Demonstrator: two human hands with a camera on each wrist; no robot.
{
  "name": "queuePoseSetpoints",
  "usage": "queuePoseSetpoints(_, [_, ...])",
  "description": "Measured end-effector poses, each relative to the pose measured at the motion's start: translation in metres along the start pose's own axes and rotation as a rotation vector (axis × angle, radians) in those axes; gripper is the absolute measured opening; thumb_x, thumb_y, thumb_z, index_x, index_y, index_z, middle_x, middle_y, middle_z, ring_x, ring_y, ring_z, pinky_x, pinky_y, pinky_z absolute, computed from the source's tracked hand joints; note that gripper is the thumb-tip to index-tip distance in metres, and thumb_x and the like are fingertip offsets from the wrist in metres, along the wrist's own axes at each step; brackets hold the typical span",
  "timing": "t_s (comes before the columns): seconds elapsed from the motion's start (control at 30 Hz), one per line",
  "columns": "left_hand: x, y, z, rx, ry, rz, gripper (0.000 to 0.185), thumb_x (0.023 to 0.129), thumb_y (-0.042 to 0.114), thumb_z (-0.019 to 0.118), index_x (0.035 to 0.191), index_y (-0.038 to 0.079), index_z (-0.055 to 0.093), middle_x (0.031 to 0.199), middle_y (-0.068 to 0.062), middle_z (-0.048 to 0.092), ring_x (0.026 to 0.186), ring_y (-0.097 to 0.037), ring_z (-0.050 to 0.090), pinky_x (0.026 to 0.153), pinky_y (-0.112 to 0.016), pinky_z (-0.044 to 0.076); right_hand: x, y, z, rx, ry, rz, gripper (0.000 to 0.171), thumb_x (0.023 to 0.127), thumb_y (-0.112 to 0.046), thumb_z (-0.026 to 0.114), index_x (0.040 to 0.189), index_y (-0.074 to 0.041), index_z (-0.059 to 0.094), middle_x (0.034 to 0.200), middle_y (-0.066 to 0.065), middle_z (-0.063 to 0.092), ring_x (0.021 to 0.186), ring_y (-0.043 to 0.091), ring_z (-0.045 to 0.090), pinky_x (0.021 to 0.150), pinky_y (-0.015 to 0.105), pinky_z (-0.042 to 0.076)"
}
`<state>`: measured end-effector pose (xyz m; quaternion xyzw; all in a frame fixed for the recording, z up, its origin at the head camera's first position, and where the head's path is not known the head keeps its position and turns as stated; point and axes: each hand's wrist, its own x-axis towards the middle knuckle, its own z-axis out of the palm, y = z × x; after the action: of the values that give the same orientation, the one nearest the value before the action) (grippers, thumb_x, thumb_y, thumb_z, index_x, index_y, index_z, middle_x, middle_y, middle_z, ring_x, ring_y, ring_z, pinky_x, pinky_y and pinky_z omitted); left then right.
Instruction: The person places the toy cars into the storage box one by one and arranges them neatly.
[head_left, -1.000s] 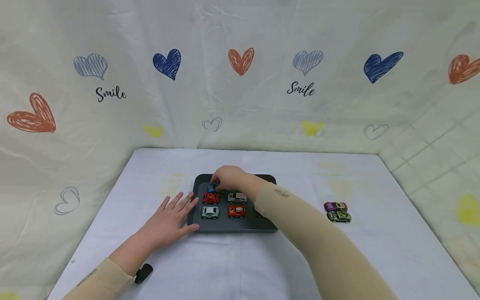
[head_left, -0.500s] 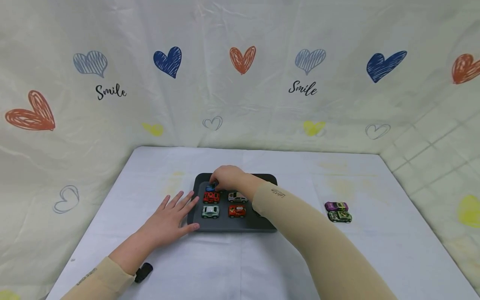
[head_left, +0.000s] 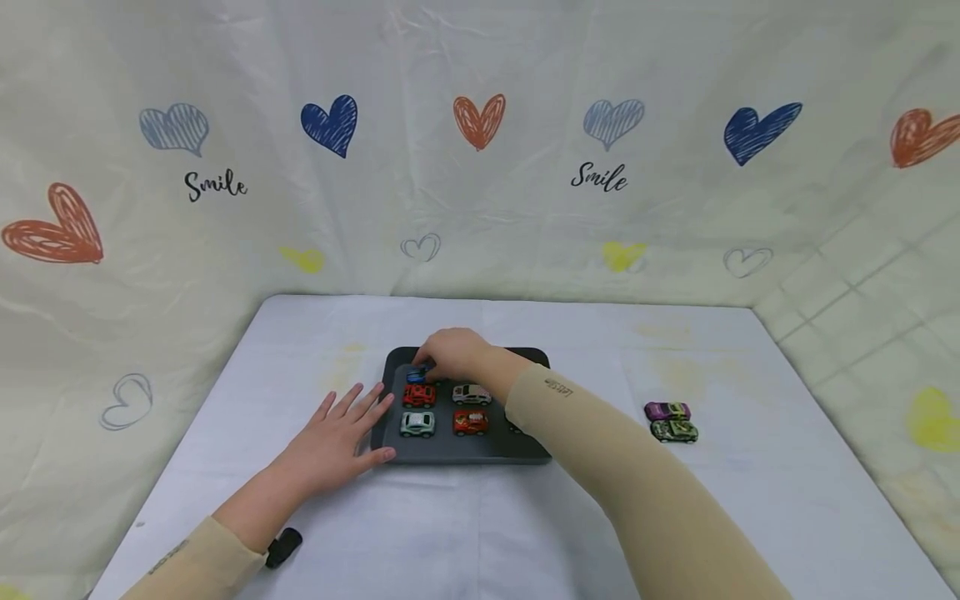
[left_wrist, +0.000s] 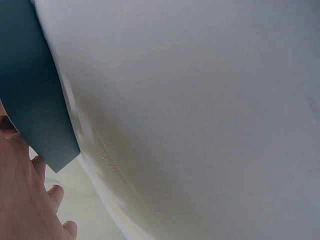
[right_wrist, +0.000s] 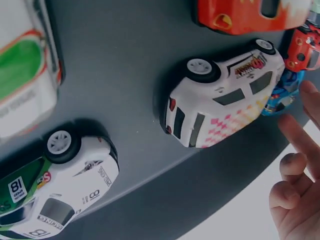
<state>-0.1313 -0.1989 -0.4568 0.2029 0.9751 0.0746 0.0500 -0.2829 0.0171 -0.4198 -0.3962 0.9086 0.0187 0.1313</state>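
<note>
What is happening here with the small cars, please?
A person is setting toy cars in rows on a dark tray on a white table. The right hand reaches to the tray's far left corner, its fingers on a blue car. The left hand lies flat against the tray's left edge. Several cars already stand in the tray; a purple car and a green car wait on the table to the right.

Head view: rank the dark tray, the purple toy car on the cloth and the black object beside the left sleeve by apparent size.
1. Dark tray, clearly largest.
2. Purple toy car and black object look alike in size; the object is nearer the camera, so their order is unsure.
</note>
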Motion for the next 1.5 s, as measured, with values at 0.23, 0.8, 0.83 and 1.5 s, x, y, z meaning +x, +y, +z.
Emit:
queuePoseSetpoints(0.23, [0.001,0.001,0.000,0.005,0.008,0.003,0.083,0.093,0.066,0.051,0.158,0.022,0.028,0.164,-0.002,0.021,0.150,-0.035,0.015,0.118,-0.061,0.011,-0.014,0.002,-0.011,0.032,0.027,-0.011,0.040,0.093,-0.033,0.071,0.132,-0.029,0.066,0.125,-0.008,0.066,0.114,0.010,0.061,0.097,0.031,0.050])
queuePoseSetpoints(0.8, [0.002,-0.004,0.009,-0.010,0.020,-0.006,0.087,0.090,0.071,0.051,0.158,0.021,0.030,0.164,-0.003,0.023,0.150,-0.035,0.016,0.118,-0.061,0.010,-0.069,0.038,-0.027,0.083,0.140,0.004,0.040,0.093,-0.029,0.072,0.132,-0.027,0.067,0.116,-0.003,0.069,0.104,0.015,0.064,0.084,0.035,0.054])
queuePoseSetpoints(0.83, [0.002,-0.003,0.008,-0.010,0.018,-0.006,0.086,0.090,0.070,0.051,0.158,0.021,0.030,0.164,-0.003,0.022,0.150,-0.035,0.016,0.118,-0.061,0.010,-0.073,0.041,-0.028,0.083,0.142,0.006,0.040,0.093,-0.029,0.072,0.132,-0.026,0.067,0.117,-0.002,0.069,0.104,0.015,0.064,0.084,0.036,0.054])
queuePoseSetpoints(1.5, [0.002,-0.001,0.007,-0.005,0.016,-0.004,0.086,0.091,0.069,0.052,0.158,0.021,0.029,0.164,-0.003,0.022,0.150,-0.035,0.016,0.118,-0.061,0.009,-0.197,0.118,0.011,0.163,0.171,0.171,0.038,0.088,-0.021,0.077,0.126,-0.016,0.071,0.117,0.004,0.070,0.109,0.027,0.064,0.091,0.045,0.053])
